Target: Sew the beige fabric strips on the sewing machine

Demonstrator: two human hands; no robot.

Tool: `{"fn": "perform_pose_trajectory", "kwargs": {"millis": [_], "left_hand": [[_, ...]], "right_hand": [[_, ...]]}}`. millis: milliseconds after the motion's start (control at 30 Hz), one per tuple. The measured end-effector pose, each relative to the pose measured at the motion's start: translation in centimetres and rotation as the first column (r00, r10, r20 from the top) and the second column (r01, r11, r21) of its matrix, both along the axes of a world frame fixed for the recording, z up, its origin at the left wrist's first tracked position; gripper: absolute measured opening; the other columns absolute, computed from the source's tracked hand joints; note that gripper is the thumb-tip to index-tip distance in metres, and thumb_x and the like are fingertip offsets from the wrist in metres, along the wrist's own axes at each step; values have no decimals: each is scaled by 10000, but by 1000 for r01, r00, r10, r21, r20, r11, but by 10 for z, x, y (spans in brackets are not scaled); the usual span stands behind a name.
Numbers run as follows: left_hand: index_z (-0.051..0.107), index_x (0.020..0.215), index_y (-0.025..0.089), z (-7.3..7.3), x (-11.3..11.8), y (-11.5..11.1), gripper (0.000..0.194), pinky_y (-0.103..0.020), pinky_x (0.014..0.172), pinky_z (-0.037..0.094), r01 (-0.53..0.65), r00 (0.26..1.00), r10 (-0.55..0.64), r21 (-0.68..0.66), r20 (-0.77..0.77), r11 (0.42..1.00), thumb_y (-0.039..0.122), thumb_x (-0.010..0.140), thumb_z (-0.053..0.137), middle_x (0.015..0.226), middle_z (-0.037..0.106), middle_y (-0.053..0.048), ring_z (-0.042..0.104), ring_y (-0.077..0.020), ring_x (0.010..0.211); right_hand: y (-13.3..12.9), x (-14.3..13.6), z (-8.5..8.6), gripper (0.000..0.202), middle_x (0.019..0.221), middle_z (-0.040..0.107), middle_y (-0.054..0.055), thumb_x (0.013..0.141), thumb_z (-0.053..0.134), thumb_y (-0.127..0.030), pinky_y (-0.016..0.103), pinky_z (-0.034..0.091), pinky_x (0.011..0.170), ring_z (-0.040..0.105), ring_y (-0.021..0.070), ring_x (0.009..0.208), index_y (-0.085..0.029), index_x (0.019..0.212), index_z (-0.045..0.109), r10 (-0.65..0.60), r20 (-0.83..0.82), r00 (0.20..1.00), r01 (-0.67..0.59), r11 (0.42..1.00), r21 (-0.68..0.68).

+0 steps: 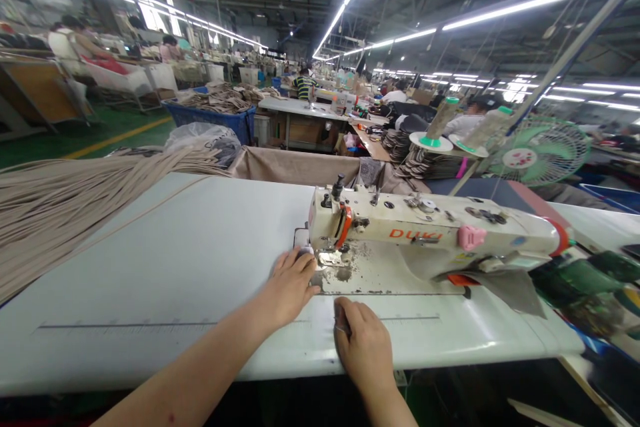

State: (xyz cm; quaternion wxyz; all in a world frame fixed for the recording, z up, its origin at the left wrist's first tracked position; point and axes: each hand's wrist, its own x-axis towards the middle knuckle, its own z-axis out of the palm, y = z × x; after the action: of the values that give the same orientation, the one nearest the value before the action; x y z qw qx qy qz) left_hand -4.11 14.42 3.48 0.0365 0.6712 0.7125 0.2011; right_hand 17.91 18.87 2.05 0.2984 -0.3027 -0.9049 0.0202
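Note:
A white sewing machine [380, 227] with orange lettering stands on the pale worktable [200, 267]. My left hand [293, 283] lies palm down at the left of its needle area, fingers stretched forward and thumb toward the worn needle plate [345, 273]. The fingertips rest beside the presser foot; what lies beneath them is hidden. Near the table's front edge, my right hand [365, 343] is closed, its fingers curled around a small dark piece [343, 317] that I cannot make out. A thin beige cord [145, 213] runs across the table from the left.
Many long beige strips [65, 207] are heaped at the left. Behind the table stand a fabric-lined bin [295, 163] and a blue crate [213, 117] of cut pieces. Thread cones [443, 121] and a green fan [537, 150] are at the right. Other people work farther back.

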Motion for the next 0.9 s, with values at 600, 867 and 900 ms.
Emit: {"fn": "perform_pose_trajectory", "kwargs": {"millis": [600,867,900], "left_hand": [[594,1381,223,1,-55,79,383,-409,1225,361,141,974,-165,152,156,978,272,1022,469,1457,584,-78,490,-240,1382],[762,1081,233,4,-64,70,191,-407,1113,448,116,979,-131,100,156,988,276,945,635,1210,700,-76,589,-261,1202],[773,1038,239,5,-66,67,160,-407,1094,454,115,979,-129,91,157,989,288,928,667,1173,712,-69,600,-262,1174]], "right_hand": [[-2,2,-2,240,830,649,39,918,507,-110,333,422,718,583,214,783,-189,1115,618,-19,-2,1000,19,999,-45],[-3,0,2,243,806,631,40,893,489,-97,317,398,699,568,206,760,-195,1072,621,-22,-18,1000,22,1000,-22],[-3,0,2,246,807,632,39,889,489,-92,319,397,698,565,206,758,-195,1071,620,-20,-18,1000,20,1000,-21]]}}
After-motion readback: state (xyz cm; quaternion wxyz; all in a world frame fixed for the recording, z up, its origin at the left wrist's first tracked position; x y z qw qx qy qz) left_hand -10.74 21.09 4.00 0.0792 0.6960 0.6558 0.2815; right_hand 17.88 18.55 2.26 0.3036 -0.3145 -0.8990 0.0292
